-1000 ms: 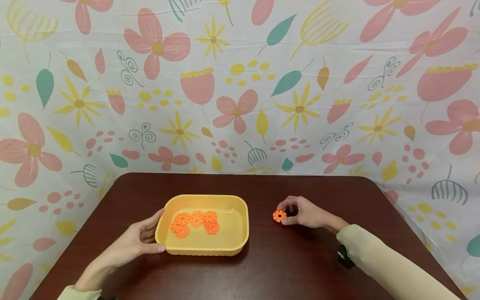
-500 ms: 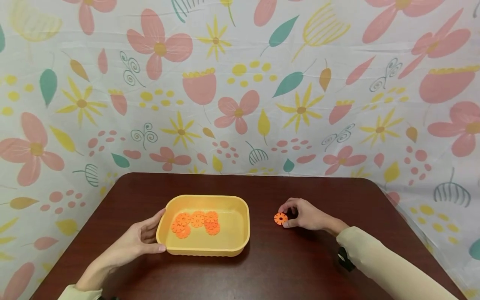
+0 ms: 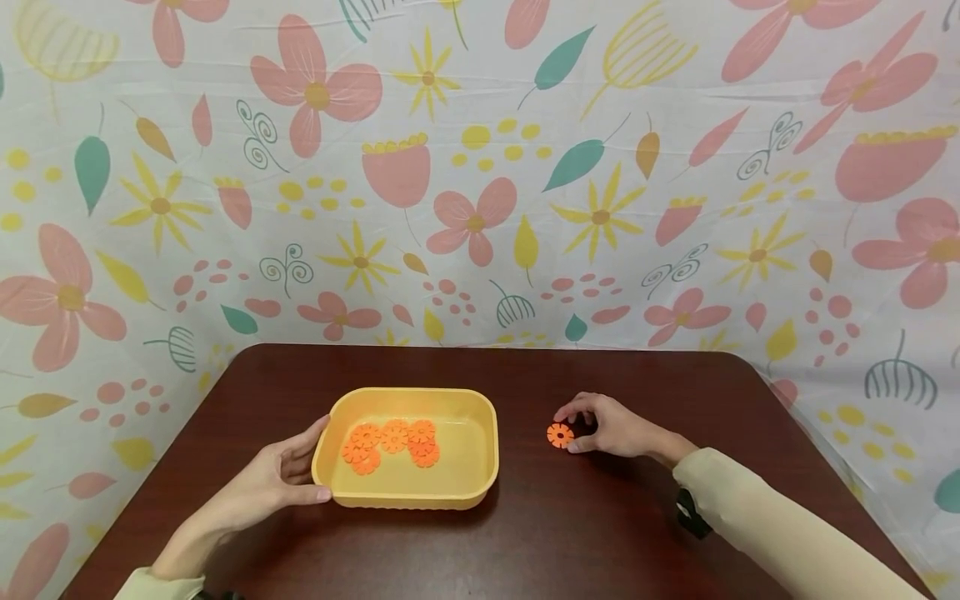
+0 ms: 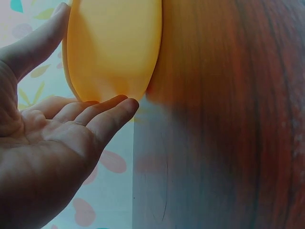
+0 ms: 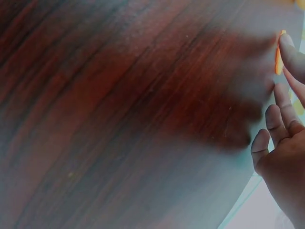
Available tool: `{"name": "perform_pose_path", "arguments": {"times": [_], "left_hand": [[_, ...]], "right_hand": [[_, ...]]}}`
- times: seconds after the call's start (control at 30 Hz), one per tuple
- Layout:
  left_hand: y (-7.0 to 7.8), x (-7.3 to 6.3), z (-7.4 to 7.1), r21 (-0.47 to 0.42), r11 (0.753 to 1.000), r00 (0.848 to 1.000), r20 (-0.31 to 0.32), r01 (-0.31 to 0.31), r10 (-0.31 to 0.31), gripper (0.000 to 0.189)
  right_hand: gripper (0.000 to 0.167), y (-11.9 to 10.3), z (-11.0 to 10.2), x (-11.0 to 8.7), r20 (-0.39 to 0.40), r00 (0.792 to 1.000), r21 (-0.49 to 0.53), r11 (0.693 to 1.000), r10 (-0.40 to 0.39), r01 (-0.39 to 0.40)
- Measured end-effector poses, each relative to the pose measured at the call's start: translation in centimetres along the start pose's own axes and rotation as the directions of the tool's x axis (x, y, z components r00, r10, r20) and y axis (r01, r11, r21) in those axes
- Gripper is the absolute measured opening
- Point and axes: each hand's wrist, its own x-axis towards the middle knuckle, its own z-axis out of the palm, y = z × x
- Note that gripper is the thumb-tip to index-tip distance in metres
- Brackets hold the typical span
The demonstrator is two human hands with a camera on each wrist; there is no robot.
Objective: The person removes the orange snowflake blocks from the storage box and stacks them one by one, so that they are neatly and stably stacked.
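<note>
1 orange slotted disc (image 3: 559, 435) is at the tips of the right hand (image 3: 611, 427), right of the middle of the brown table (image 3: 592, 533), between the yellow tray's right end and the table's right edge. The right hand pinches the disc at its rim between thumb and fingertips, nearly closed there, the other fingers loosely bent. The disc stands steeply tilted; I cannot tell whether its lower rim touches the table. Because only a bit of thin rim is caught, a slight roll of the thumb could likely twist the disc or flick it out, and it might then skid across the smooth top.

The yellow tray (image 3: 462, 454) sits left of the table's middle, well in from the far edge. The left hand (image 3: 258, 486) is spread wide at its left end, thumb at the near left corner, fingers fairly straight against the left side. That support comes from 1 end only, so a knock on the unheld right wall could probably swing the tray round, and an upward pull on the left would tip it. Either would slide the loose orange discs (image 3: 394, 436), bunched in the left half and partly overlapping, too much so to count surely.

The black wristband (image 3: 692, 514) at the right cuff could catch the tray's rim if that arm passed low over it.
</note>
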Motion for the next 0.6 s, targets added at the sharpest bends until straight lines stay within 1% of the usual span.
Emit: {"name": "perform_pose_path", "arguments": {"times": [0.13, 0.27, 0.47, 0.6], "left_hand": [[-0.07, 0.01, 0.00, -0.006, 1.000, 1.000, 0.008, -0.012, 0.013, 0.101], [-0.11, -0.03, 0.00, -0.009, 1.000, 1.000, 0.012, -0.016, 0.016, 0.100], [-0.13, 0.01, -0.02, -0.012, 1.000, 1.000, 0.015, -0.022, 0.022, 0.099], [-0.09, -0.02, -0.02, -0.015, 1.000, 1.000, 0.009, -0.014, 0.014, 0.100]], "right_hand": [[0.040, -0.20, -0.26, -0.11, 0.029, 1.000, 0.014, 1.000, -0.008, 0.008], [0.038, -0.34, -0.33, -0.10, 0.035, 0.999, 0.013, 1.000, -0.015, 0.015], [0.034, -0.23, -0.22, -0.04, 0.024, 1.000, -0.002, 1.000, -0.006, 0.006], [0.033, -0.12, -0.14, 0.00, 0.010, 1.000, -0.016, 1.000, 0.000, 0.000]]}}
